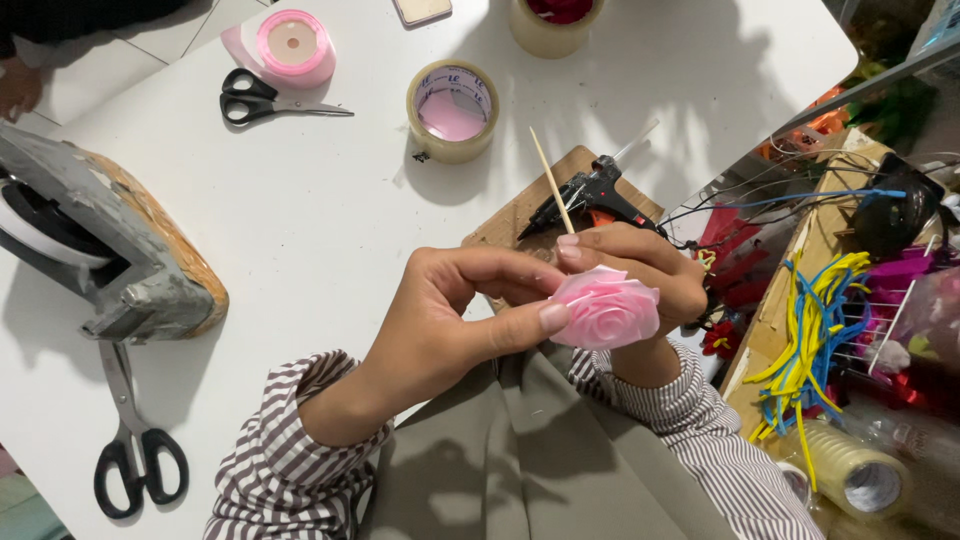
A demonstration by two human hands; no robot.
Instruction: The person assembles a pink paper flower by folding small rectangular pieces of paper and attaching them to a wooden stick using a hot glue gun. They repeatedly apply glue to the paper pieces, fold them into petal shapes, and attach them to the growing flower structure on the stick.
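A pink ribbon rose (606, 308) sits between both my hands above the white table's (330, 230) near edge. My left hand (455, 315) pinches the rose's left side with thumb and fingers. Wrapped around the rose from behind, my right hand (640, 268) holds it together with a thin wooden stick (551, 180) that points up and away. A black glue gun (592, 192) lies on a wooden board (525, 210) just beyond my hands.
A tape roll (452, 108), black scissors (265, 100) and a pink ribbon spool (291, 47) lie further back. A grey tape dispenser (110, 250) and larger scissors (132, 440) are at left. Yellow and blue wires (810, 330) and clutter fill a box at right.
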